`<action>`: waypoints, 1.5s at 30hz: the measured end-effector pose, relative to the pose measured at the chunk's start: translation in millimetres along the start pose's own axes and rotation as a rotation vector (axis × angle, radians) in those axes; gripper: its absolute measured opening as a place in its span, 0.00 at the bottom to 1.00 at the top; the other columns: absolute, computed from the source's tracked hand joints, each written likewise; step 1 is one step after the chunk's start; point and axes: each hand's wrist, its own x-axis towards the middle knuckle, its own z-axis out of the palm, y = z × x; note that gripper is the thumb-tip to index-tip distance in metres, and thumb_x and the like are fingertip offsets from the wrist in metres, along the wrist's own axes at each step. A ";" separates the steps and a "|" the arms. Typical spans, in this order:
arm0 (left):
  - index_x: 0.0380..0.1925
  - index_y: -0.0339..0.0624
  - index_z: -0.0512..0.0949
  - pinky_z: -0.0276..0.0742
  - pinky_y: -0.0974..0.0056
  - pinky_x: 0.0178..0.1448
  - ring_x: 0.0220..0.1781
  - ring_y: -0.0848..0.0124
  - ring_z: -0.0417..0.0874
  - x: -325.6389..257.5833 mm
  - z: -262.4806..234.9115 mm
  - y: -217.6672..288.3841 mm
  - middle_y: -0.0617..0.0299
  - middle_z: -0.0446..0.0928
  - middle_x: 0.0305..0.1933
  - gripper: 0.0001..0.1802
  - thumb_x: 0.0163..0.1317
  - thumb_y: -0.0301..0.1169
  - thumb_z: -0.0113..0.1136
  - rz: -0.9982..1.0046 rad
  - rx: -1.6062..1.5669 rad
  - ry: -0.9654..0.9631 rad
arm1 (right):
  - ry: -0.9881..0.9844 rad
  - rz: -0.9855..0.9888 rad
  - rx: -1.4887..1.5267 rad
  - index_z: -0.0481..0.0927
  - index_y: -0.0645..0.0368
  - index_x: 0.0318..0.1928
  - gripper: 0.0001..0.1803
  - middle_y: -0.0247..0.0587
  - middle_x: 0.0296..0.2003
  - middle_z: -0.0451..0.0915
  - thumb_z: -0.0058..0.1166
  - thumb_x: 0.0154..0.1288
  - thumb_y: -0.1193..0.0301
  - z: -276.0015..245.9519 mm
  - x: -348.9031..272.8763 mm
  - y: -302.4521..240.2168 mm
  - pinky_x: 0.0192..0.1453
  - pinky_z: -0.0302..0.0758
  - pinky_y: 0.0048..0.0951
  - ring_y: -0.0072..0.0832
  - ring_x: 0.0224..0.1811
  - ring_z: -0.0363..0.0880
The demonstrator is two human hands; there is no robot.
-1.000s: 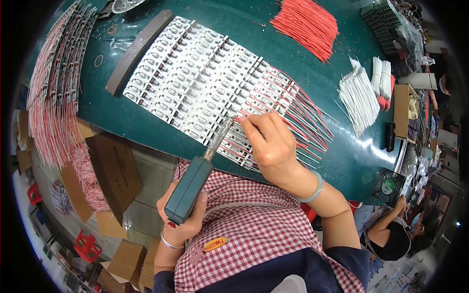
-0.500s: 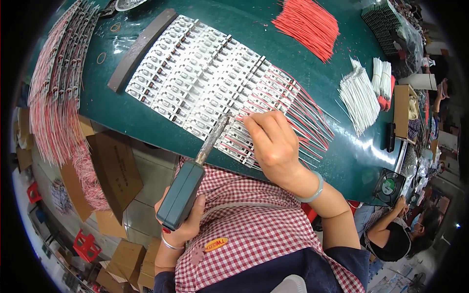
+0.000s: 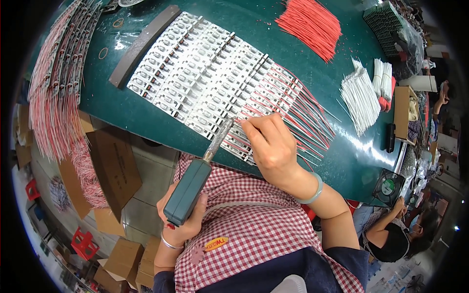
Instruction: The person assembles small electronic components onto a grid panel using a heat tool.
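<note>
Moving the iron: the tip of the soldering iron (image 3: 187,191) has swung back to the right and now lies just beside the fingertips of the right hand (image 3: 274,149); half a second ago it pointed a little farther left, leaving a wider gap.
Left hand: its fingers (image 3: 166,201) wrap firmly around the green body at the near edge of the table (image 3: 105,103), the barrel slanting far and right.
Right hand: thumb and forefinger are pinched together with almost no gap, seemingly on the end of a red wire (image 3: 237,119); the hand has barely shifted.
White board panel: this sheet of joined boards (image 3: 210,80) lies flat in the middle of the table, with the right hand over its near right part.
Attached wires: red and white wires (image 3: 310,123) fan out rightward from the panel's right end, looking much as they did.
Bare rows: the panel's left part carries no wires.
Meaning: with tip and wire end brought together again, I judge this one joint to be in hand; whether the tip touches metal is too small to tell.
Stock: a red wire pile (image 3: 312,29) lies far right, a white wire pile (image 3: 359,100) nearer.
</note>
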 end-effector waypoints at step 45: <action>0.39 0.31 0.85 0.79 0.64 0.34 0.28 0.61 0.84 -10.0 -2.3 -0.4 0.52 0.81 0.32 0.12 0.54 0.22 0.71 -0.014 0.032 -0.012 | 0.018 -0.018 -0.042 0.86 0.66 0.42 0.18 0.40 0.33 0.77 0.65 0.45 0.85 4.8 -7.1 -5.5 0.33 0.75 0.32 0.34 0.34 0.77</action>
